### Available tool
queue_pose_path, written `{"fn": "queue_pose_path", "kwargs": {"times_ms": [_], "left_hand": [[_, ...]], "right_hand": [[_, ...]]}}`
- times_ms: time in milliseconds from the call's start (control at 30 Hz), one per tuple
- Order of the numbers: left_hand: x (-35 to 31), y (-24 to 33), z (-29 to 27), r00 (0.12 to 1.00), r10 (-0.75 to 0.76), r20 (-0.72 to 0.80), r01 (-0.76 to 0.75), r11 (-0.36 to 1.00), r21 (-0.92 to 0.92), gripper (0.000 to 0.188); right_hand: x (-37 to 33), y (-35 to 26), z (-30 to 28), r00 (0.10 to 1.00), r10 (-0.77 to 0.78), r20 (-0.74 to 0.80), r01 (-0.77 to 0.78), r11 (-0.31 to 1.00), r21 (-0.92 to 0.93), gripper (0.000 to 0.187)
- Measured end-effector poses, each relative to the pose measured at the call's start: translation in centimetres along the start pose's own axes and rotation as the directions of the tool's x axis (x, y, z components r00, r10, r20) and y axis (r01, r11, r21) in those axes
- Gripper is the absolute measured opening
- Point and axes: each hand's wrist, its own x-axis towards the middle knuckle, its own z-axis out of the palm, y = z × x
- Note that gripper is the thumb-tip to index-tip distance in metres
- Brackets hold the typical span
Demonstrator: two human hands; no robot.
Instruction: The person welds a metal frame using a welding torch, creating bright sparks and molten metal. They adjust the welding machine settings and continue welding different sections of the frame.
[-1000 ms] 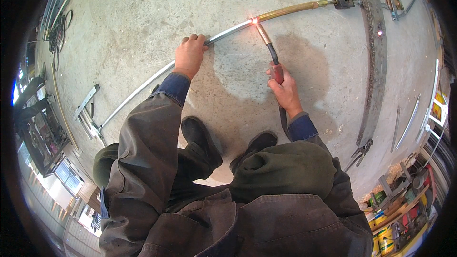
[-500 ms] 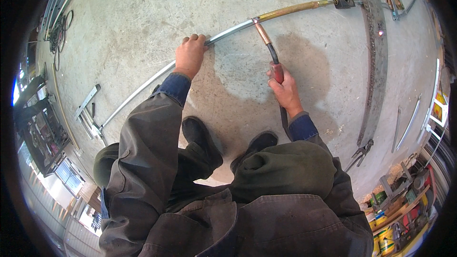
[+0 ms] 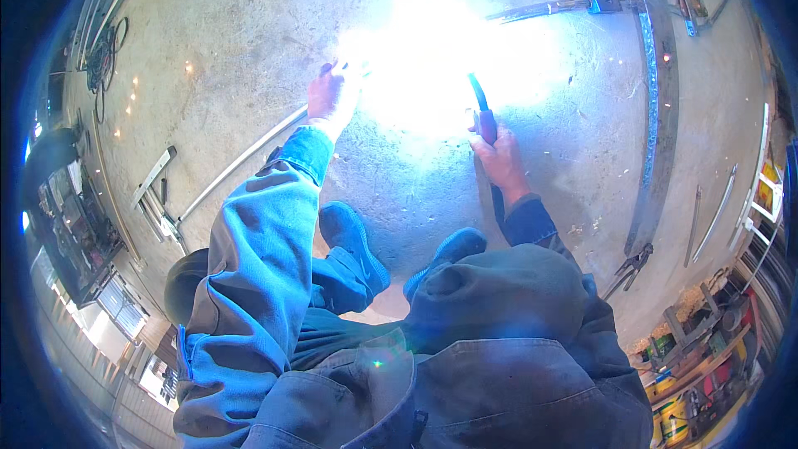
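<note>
In my right hand (image 3: 503,158) is the handle of a welding torch (image 3: 485,123), its dark neck running up into a white-blue glare (image 3: 432,58). The glare hides the torch's tip and the middle of a long metal tube. My left hand (image 3: 332,100) is closed round that tube, whose pale lower-left length (image 3: 249,150) shows below the wrist. Past the glare, the rod-like far end (image 3: 540,10) reaches a dark square block (image 3: 602,2). Light washes out the left fingertips.
A long flat steel bar (image 3: 652,116) lies on the concrete floor at the right, with locking pliers (image 3: 629,270) at its near end. Metal brackets (image 3: 155,183) and dark cable (image 3: 101,66) lie at the left. Tools and containers (image 3: 706,374) crowd the lower right. Sparks (image 3: 131,98) fly leftward.
A bright arc has lit at the torch tip, flooding the tube's middle with glare and scattering sparks. Both hands have stayed in nearly the same place.
</note>
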Motion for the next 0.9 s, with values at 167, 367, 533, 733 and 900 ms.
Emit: {"fn": "queue_pose_path", "kwargs": {"times_ms": [167, 367, 533, 733, 900], "left_hand": [[0.3, 0.5, -0.1, 0.998, -0.054, 0.023, 0.054, 0.998, 0.018, 0.023], [0.4, 0.5, -0.4, 0.998, -0.036, 0.043, 0.034, 0.998, 0.048, 0.024], [-0.3, -0.4, -0.1, 0.995, -0.068, 0.072, 0.065, 0.997, 0.050, 0.029], [0.1, 0.3, -0.2, 1.000, -0.007, -0.029, 0.007, 1.000, -0.003, 0.028], [0.0, 0.1, 0.0, 1.000, 0.010, -0.027, -0.011, 1.000, -0.023, 0.023]], "right_hand": [[-0.2, -0.1, 0.4, 0.993, -0.082, -0.089, 0.094, 0.984, 0.151, 0.042], [-0.1, -0.4, 0.1, 0.995, -0.084, -0.055, 0.090, 0.991, 0.103, 0.041], [0.0, 0.3, 0.8, 0.998, -0.041, -0.040, 0.047, 0.985, 0.164, 0.026], [0.1, 0.0, 0.4, 0.998, -0.044, -0.050, 0.052, 0.983, 0.174, 0.048], [-0.6, -0.3, 0.2, 0.993, -0.100, -0.068, 0.113, 0.966, 0.233, 0.049]]}}
